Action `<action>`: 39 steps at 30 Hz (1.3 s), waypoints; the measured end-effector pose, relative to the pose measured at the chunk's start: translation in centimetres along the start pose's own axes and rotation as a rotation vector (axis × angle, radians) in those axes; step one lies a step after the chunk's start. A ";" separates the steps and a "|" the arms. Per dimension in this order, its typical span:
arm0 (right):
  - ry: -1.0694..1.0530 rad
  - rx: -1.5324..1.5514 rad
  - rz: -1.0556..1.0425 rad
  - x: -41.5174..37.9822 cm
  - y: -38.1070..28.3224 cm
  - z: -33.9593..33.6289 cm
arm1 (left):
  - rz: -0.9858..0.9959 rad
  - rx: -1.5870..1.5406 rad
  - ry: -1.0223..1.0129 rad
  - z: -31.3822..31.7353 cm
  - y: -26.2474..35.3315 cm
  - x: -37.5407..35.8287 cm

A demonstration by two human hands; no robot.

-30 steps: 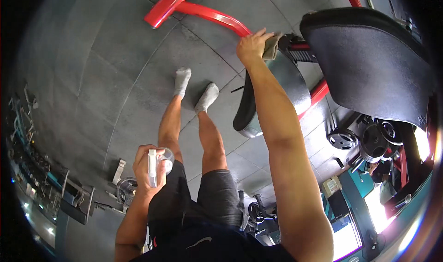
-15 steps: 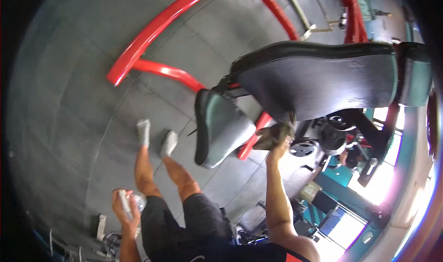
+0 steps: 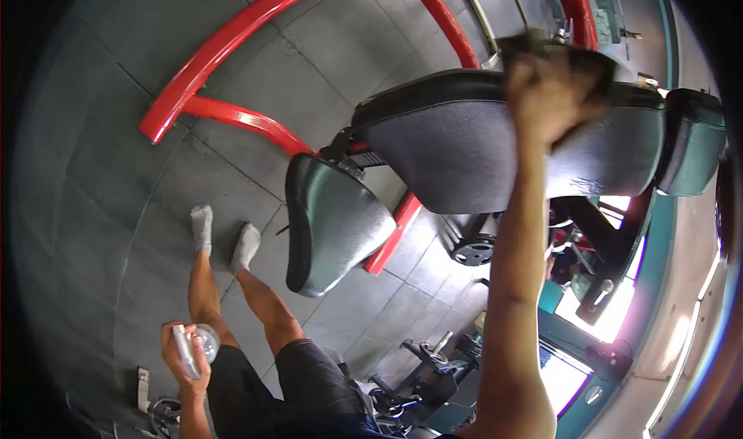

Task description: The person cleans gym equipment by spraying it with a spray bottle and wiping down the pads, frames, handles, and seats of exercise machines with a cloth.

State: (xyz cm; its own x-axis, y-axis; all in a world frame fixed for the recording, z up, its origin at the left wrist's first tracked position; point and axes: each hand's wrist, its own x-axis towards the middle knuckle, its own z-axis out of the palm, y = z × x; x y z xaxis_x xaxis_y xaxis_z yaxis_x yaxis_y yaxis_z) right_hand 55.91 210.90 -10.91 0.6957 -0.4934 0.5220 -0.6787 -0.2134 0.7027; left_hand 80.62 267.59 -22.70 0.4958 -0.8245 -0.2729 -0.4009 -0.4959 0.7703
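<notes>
A dark cloth (image 3: 592, 71), blurred by motion, lies under my right hand (image 3: 546, 102) on the upper edge and face of the long black backrest pad (image 3: 445, 149). My left hand (image 3: 186, 354), low on the left and away from the bench, is wrapped round a clear bottle (image 3: 207, 343) with a whitish-grey part. Left of the backrest is the smaller seat pad (image 3: 333, 226), touched by neither hand. Beyond the backrest's right end sits a separate headrest pad (image 3: 691, 143).
Red frame tubes (image 3: 232, 44) curve over the grey tiled floor (image 3: 101, 176). My feet in grey socks (image 3: 246, 247) stand left of the seat. Weight plates (image 3: 474, 250) show beneath the backrest, and other gym equipment (image 3: 422, 369) is at the bottom. A teal wall and bright windows are at the right.
My right hand has moved with the cloth from the backrest's lower left corner up and right to its upper edge. The bench has shifted slightly left in view; my left hand still holds the bottle.
</notes>
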 end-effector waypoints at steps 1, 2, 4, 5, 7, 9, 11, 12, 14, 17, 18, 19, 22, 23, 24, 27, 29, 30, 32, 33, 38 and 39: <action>-0.167 0.186 0.030 -1.5 -4.2 0.7 | 0.031 0.017 -0.007 0.2 0.2 0.1; -0.185 0.313 -0.009 -2.8 -8.2 0.4 | 0.064 0.033 -0.023 0.3 0.3 0.3; -0.099 0.342 -0.039 -5.9 -13.7 -0.1 | 0.057 -0.003 -0.026 0.7 0.7 0.4; -0.102 0.445 -0.106 -8.5 -15.5 -0.9 | 0.058 -0.009 -0.017 1.0 0.6 0.4; -0.143 0.625 -0.257 -14.8 -18.2 -1.4 | 0.020 -0.065 -0.007 1.2 0.2 0.0; -0.449 0.741 -0.399 -27.5 -17.4 2.5 | 0.061 -0.041 -0.010 1.0 -0.3 0.0; -1.029 0.828 -0.372 -40.4 -13.9 6.7 | 0.074 -0.024 -0.037 0.7 -1.2 -0.2; -1.497 0.737 -0.144 -36.8 -9.9 2.8 | 0.091 0.018 -0.052 0.4 -1.6 -0.2; -0.961 0.313 -0.037 -35.3 -3.6 -1.0 | 0.136 0.090 -0.076 0.0 -1.8 0.0; -0.163 0.362 0.447 -26.3 5.8 -1.0 | 0.202 0.156 -0.130 -0.6 0.3 0.8; -0.022 0.423 0.579 -22.1 8.0 -0.4 | 0.251 0.175 -0.143 -1.2 1.5 1.6; 0.088 0.395 0.675 -19.0 8.6 0.7 | 0.289 0.215 -0.150 -1.5 3.3 2.1; 0.026 0.271 0.844 -14.2 6.7 0.1 | 0.430 0.193 -0.142 -2.3 8.8 3.2; -0.056 0.330 0.736 -14.5 7.6 -0.9 | 0.479 0.177 -0.140 -2.8 11.1 3.3; -0.133 0.393 0.622 -14.5 8.5 -1.6 | 0.522 0.163 -0.137 -3.2 13.3 3.2; -0.018 0.390 0.656 -12.2 16.2 -2.1 | 0.597 0.453 -0.227 -5.7 18.0 3.2; 0.208 0.272 1.178 -6.7 20.5 -1.4 | 0.783 0.478 -0.165 -5.4 18.1 4.5; 0.326 0.372 1.545 -3.9 22.7 -0.2 | 0.848 0.480 -0.134 -5.0 18.7 4.8; 0.189 0.184 1.342 -0.6 23.4 0.7 | 0.868 0.441 -0.138 -5.2 20.0 5.7; 0.345 0.265 1.164 2.0 23.5 -2.1 | 0.722 0.353 -0.155 -5.2 21.6 5.8; 0.336 0.509 0.592 15.0 34.1 -5.8 | 0.702 0.204 -0.210 -4.3 23.8 10.3; 0.289 0.264 0.671 18.1 36.0 -6.3 | 0.634 0.205 -0.279 -4.4 24.7 11.2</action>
State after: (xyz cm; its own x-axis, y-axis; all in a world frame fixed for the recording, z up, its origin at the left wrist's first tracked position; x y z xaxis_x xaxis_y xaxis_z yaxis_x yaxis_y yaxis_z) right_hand 45.55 199.58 26.84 0.1248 -0.3563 0.9260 -0.9848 -0.1580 0.0720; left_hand 79.66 247.32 -4.22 -0.0838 -0.9959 0.0327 -0.6962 0.0820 0.7131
